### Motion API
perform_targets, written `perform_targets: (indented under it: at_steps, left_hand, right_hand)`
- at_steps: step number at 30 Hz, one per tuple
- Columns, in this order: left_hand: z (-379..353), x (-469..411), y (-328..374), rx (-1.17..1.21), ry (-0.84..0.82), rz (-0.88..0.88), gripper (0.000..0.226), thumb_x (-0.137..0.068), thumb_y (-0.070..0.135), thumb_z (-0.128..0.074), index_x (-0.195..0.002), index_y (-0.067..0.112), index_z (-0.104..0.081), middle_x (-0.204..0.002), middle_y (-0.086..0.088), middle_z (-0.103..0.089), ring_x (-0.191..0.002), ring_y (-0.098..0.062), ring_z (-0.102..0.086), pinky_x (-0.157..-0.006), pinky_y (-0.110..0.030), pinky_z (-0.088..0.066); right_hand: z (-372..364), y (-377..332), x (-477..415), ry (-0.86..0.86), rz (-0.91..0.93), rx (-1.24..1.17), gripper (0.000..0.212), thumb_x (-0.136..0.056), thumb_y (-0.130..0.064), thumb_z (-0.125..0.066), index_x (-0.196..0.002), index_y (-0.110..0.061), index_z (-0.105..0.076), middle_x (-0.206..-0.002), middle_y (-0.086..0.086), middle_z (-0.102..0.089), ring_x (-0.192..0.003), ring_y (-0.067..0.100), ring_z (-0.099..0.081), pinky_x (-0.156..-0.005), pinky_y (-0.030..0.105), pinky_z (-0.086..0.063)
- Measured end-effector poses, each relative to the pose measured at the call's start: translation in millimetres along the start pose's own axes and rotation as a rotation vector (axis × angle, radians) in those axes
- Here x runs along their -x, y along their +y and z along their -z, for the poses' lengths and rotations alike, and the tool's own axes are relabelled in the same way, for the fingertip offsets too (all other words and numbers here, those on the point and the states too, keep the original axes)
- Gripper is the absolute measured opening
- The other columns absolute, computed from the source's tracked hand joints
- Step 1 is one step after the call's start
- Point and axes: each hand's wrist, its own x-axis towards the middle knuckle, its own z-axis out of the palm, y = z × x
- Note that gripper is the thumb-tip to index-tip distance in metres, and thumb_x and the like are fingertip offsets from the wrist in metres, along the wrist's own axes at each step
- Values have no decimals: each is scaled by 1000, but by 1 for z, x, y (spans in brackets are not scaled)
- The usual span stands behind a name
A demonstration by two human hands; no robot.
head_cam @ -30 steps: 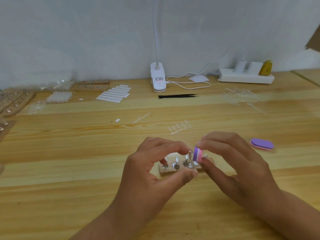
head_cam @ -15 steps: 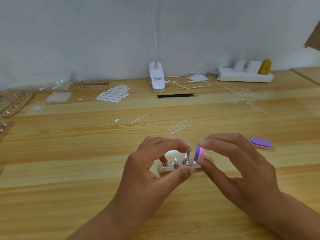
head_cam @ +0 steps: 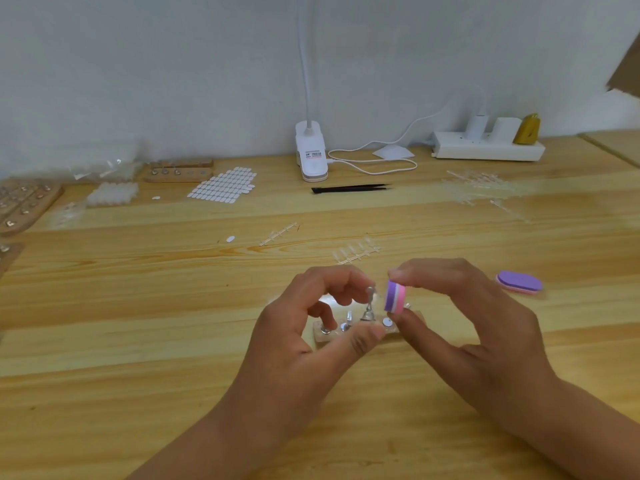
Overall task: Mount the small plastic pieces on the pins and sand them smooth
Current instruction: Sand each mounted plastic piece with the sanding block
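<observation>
Head view: the hands meet over a small wooden block set with metal pins [head_cam: 322, 337], which sits on the pale wooden table [head_cam: 138, 306], front and centre.
Left hand [head_cam: 304, 348]: clamps the wooden block, thumb on the near face and a finger behind. The forefinger curls over the tall upright metal pin [head_cam: 369, 306].
Right hand [head_cam: 485, 337]: pinches a small pink-and-purple foam sanding block [head_cam: 394, 296], forefinger above and thumb below, purple face towards the pin.
Gap: the sanding block is just beside the pin's top. Contact cannot be told.
Step in hand (judged): sanding the piece on the tall pin.
Method note: hold the base down with the left thumb and use short, light strokes, purple face flat to the piece. Heavy side pressure would likely tilt the pin or flick the piece off.
Spare: a flat purple oval sanding pad [head_cam: 518, 281] lies right of the hands, well apart.
Stock: clear plastic sprues [head_cam: 356, 253] lie beyond the hands.
Hard to make out: the plastic piece itself is too small and partly covered by the forefinger, so its seating is unconfirmed. The block's right end is hidden behind the right thumb. Pin count uncertain.
</observation>
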Motion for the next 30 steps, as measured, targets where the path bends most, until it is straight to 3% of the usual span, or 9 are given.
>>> perform_targets:
  at_steps: [6, 10, 15, 20, 24, 30]
  left_hand:
    - [1, 1, 1, -52, 18, -22, 27, -71, 41, -76, -97, 38, -67, -99, 11, -67, -82, -11, -55, -73, -17, -45]
    - [0, 0, 3, -68, 10, -55, 27, -71, 41, -76, -97, 36, -69, -99, 11, -67, -87, -15, -56, -71, -20, -44]
    - [2, 0, 3, -74, 13, -65, 28, -71, 43, -76, -98, 36, -70, -100, 9, -68, -87, -17, -56, -70, -21, -45]
    - [0, 0, 3, -98, 13, -58, 28, -70, 43, -76, -97, 37, -70, -97, 13, -67, -84, -12, -54, -71, -18, -44]
    - [2, 0, 3, -92, 37, -58, 31, -69, 45, -77, -97, 35, -70, -96, 11, -68, -83, -15, -55, -71, -18, -44]
    - [2, 1, 4, -85, 24, -76, 28, -70, 42, -76, -97, 35, -71, -95, 13, -68, -88, -16, -56, -70, -22, -45]
  right_hand:
    - [-2, 10, -1, -6, 16, 44, 17, -88, -16, -69, -103, -11, -70, -102, -6, -65, -96, 6, -64, -85, 17, -50]
    - [1, 5, 0, 72, 46, 11, 22, -87, -18, -72, -108, -21, -65, -103, -4, -67, -98, 2, -63, -88, 11, -45]
    - [-1, 10, 1, 33, 80, 68, 18, -89, -14, -68, -104, -5, -70, -99, -3, -62, -93, 6, -62, -85, 12, -46]
    - [-1, 8, 3, 66, 156, 60, 26, -93, -14, -68, -118, -11, -61, -103, -5, -63, -101, 6, -62, -91, 13, -45]
    - [-1, 14, 2, 33, 92, 79, 23, -91, -13, -67, -113, -17, -66, -102, -3, -63, -98, 6, -62, -89, 11, -44]
    - [-3, 12, 5, 28, 167, 70, 20, -95, -13, -66, -114, -13, -61, -109, -4, -60, -102, 5, -60, -90, 15, -46]
